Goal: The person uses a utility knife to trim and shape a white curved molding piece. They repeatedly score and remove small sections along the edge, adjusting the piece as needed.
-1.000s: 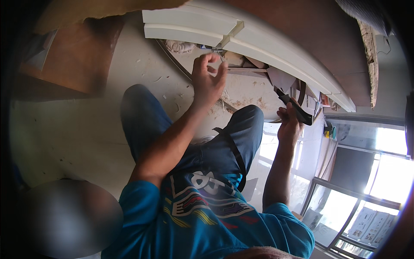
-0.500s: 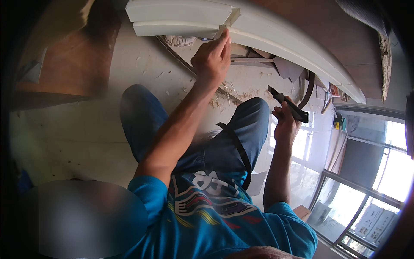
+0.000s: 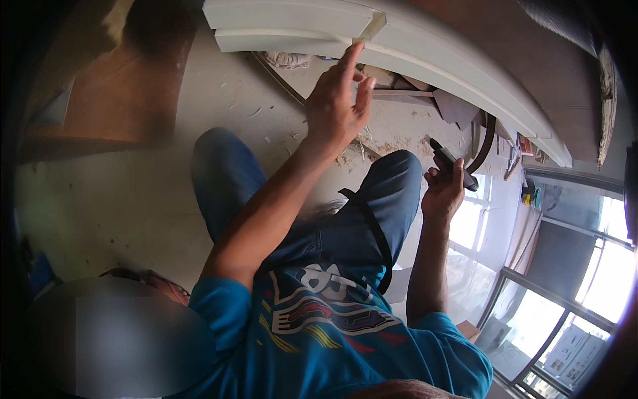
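My left hand is raised to a long white board with a grooved edge. The index fingertip is at or very near the edge, just below a notch that cuts across the board. Thumb and index finger are spread, and nothing shows between them. Off to the right, my right hand is closed around a black utility knife. Its front end points up and left, away from the board; how much blade is out is too small to tell.
Wood shavings and offcuts lie on the pale floor between my knees and the board. A dark curved strip stands right of the knife. A brown wooden panel is at left, a window at right. A blurred round shape fills the lower left.
My left thumb and fingers have spread from a closer grip at the notch. My right hand has turned the knife slightly, and less of its blade end shows. The whole view has shifted a little.
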A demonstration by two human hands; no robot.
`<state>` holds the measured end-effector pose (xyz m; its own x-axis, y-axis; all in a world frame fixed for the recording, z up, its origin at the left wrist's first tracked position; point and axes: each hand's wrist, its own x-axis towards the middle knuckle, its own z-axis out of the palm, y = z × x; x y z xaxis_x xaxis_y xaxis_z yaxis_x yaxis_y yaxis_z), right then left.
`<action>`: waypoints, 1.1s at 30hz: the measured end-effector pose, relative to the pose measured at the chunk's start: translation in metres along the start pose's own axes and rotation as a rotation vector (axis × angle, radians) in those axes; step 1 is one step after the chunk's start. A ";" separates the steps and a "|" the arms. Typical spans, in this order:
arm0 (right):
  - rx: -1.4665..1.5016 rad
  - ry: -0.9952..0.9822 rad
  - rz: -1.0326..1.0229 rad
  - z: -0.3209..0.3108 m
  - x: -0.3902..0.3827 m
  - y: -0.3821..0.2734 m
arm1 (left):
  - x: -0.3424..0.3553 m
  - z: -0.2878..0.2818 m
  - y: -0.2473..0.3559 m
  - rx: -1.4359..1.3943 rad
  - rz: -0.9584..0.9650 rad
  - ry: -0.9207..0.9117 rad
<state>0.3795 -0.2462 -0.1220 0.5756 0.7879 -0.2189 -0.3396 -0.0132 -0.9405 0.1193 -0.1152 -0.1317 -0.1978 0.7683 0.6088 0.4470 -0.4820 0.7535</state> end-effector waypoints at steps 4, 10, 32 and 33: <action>0.014 0.033 0.069 -0.005 -0.001 0.011 | 0.011 0.010 -0.001 0.222 0.018 -0.047; -0.007 0.030 0.068 -0.008 -0.007 0.011 | 0.003 -0.004 -0.021 0.091 0.180 -0.064; -0.027 -0.250 -0.204 0.053 -0.043 -0.002 | -0.038 -0.025 0.021 -0.929 -1.117 -0.319; 0.005 -0.193 -0.200 0.056 -0.042 -0.008 | -0.031 -0.027 0.017 -0.850 -1.107 -0.231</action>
<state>0.3165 -0.2442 -0.0907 0.4791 0.8774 0.0250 -0.2371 0.1568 -0.9588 0.1093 -0.1583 -0.1312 0.0874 0.9215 -0.3785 -0.5132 0.3673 0.7757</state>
